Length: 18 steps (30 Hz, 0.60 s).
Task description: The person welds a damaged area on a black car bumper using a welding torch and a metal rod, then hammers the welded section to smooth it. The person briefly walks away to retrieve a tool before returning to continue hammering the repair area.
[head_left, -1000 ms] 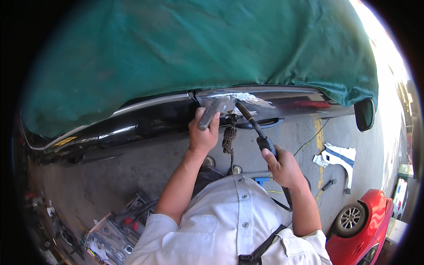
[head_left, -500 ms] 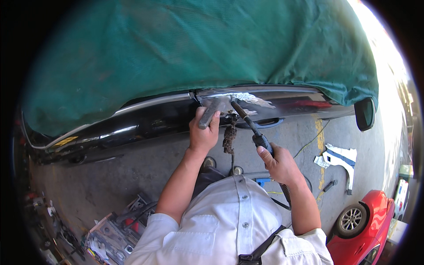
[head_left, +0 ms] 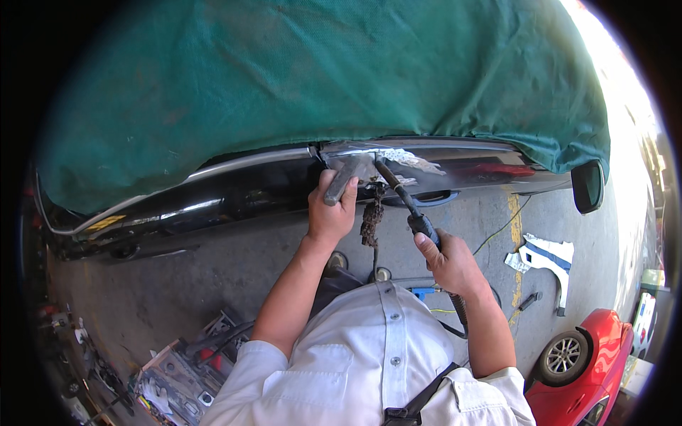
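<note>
My left hand (head_left: 329, 216) is closed on a grey metal bar (head_left: 341, 181), held against the black car panel (head_left: 252, 186). My right hand (head_left: 449, 261) grips a black torch (head_left: 420, 227) with a corrugated hose; its narrow nozzle tip is at the bare, scraped patch (head_left: 412, 160) just right of the bar. A dark, crumbly brown clump (head_left: 371, 224) hangs below the patch, between my hands. A green cover (head_left: 320, 71) drapes over the car above the worked area.
A side mirror (head_left: 588, 184) projects at right. A white body panel (head_left: 547, 259) lies on the concrete floor, near thin cables and a dark tool (head_left: 528, 299). A red car (head_left: 600, 334) stands at lower right; cluttered parts (head_left: 167, 380) sit at lower left.
Over the last second my right hand and the torch have shifted slightly up and left. My left hand, still on the bar, sits slightly further right in the view.
</note>
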Each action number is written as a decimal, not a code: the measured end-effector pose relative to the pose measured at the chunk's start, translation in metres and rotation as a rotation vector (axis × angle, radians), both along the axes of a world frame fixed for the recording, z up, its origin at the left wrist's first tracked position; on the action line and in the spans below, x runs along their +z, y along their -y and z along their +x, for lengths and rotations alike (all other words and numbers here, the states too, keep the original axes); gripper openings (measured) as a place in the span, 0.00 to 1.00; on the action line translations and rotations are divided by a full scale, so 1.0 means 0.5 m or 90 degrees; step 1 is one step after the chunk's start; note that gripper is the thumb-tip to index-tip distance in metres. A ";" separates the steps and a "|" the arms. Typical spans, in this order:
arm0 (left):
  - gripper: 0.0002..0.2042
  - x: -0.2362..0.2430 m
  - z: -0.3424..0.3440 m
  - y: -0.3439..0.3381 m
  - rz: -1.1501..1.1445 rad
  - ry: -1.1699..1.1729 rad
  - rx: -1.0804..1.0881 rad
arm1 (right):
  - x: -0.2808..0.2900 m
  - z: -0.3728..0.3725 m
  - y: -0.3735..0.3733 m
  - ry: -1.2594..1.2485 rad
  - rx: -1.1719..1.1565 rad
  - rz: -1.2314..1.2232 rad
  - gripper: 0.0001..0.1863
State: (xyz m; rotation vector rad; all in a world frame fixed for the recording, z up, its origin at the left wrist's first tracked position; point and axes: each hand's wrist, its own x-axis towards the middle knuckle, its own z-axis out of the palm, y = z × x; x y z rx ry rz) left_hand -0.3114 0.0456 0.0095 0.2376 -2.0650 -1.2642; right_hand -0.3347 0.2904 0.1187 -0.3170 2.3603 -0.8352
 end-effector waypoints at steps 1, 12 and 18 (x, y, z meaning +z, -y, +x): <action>0.10 0.000 0.000 0.001 -0.007 0.000 -0.002 | -0.002 0.000 0.000 -0.004 0.001 0.013 0.37; 0.11 -0.007 -0.001 0.003 -0.006 -0.001 0.000 | -0.010 0.009 -0.011 0.013 -0.012 0.013 0.35; 0.10 -0.007 0.000 0.001 -0.004 -0.013 0.000 | -0.008 0.008 -0.012 0.005 -0.005 0.002 0.37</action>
